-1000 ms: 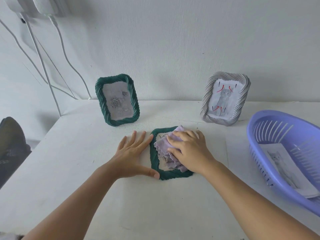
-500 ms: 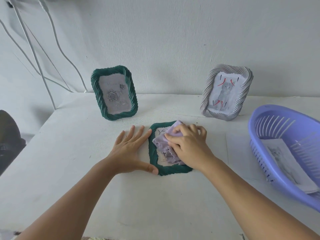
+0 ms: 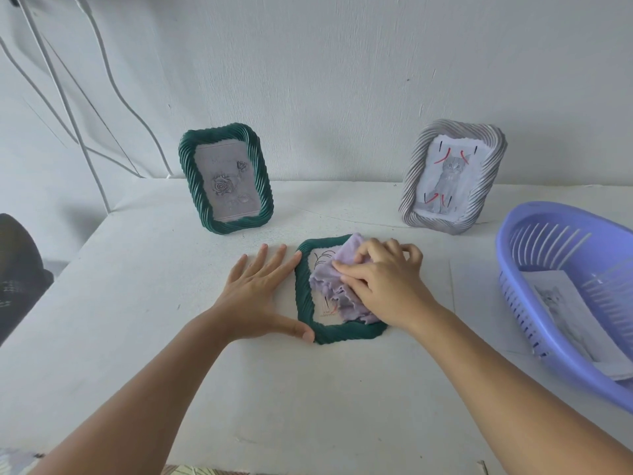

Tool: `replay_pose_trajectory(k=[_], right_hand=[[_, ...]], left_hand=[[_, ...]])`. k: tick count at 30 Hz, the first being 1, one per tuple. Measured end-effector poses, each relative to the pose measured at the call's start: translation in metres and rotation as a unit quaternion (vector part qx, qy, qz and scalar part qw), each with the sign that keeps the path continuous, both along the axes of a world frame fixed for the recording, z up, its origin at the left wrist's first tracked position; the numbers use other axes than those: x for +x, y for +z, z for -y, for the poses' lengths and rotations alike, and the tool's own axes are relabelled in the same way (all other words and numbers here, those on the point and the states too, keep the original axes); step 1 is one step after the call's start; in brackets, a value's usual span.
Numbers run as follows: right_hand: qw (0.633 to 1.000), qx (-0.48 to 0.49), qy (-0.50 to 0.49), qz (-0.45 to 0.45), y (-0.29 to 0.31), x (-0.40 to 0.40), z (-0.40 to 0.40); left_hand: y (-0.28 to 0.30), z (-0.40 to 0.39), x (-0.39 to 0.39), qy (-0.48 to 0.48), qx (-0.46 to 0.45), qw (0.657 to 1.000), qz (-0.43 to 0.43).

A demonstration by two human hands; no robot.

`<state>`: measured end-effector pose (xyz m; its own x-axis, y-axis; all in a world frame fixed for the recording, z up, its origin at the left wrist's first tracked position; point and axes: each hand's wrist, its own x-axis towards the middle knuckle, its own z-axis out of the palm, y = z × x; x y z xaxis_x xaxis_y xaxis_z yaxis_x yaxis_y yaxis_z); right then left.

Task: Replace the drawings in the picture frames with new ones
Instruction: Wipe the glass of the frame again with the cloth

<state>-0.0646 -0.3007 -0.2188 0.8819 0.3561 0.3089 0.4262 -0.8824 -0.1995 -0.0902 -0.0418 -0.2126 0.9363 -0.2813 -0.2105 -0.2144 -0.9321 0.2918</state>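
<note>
1. A white table [image 3: 171, 337] with a faintly grainy top runs back to a plain white wall [image 3: 342, 80]; thin white cables [image 3: 102, 73] hang down the wall at the far left, and a dark shape [image 3: 20, 269] sits past the table's left edge.
2. A green picture frame [image 3: 305, 303] with a twisted-rope border lies flat, face up, near the middle of the table, its long axis running away from the person and its top edge toward the wall. A line drawing [image 3: 320, 262] shows under the glass at its upper left.
3. The left hand [image 3: 257, 296] lies flat on the table with fingers spread and straight, the thumb along the frame's near-left corner and the fingertips against its left edge.
4. The right hand [image 3: 383, 282] has its fingers curled over a crumpled lilac cloth [image 3: 332, 289], pressing it onto the glass and covering most of the frame's right side.
5. Behind and to the left, a second green frame [image 3: 186, 173] stands upright with a rose drawing [image 3: 226, 186], leaning slightly back.
6. Behind and to the right, a grey frame [image 3: 414, 186] stands upright with a cat picture [image 3: 448, 176] marked with red and black strokes.
7. A lilac slotted basket [image 3: 548, 228] sits at the right edge, well apart from the flat frame, with a sheet showing a cat drawing [image 3: 561, 303] inside.
</note>
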Motion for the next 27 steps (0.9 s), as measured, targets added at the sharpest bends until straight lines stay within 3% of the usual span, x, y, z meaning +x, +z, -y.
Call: replay_pose_trajectory(k=[4,8,12,18,24,27], right_hand=[[0.998,0.006,-0.055,-0.007,0.004,0.02,-0.01],[0.999,0.011,0.003,-0.045,0.003,0.014,-0.031],[0.998,0.006,0.054,-0.041,0.002,0.006,-0.001],[0.999,0.014,-0.029,-0.031,0.005,0.025,-0.022],[0.998,0.016,0.047,-0.038,0.0,0.006,-0.012],[1.0,-0.002,0.019,-0.024,0.005,0.011,0.005]], left_hand=[[0.0,0.0,0.0,0.0,-0.002,1.0,-0.002],[0.0,0.0,0.0,-0.004,0.0,1.0,0.003],[0.0,0.0,-0.001,-0.001,-0.002,1.0,0.0],[0.0,0.0,0.0,0.0,0.003,1.0,0.0],[0.001,0.0,-0.001,0.002,-0.011,1.0,0.002],[0.001,0.001,-0.001,0.002,-0.012,1.0,0.0]])
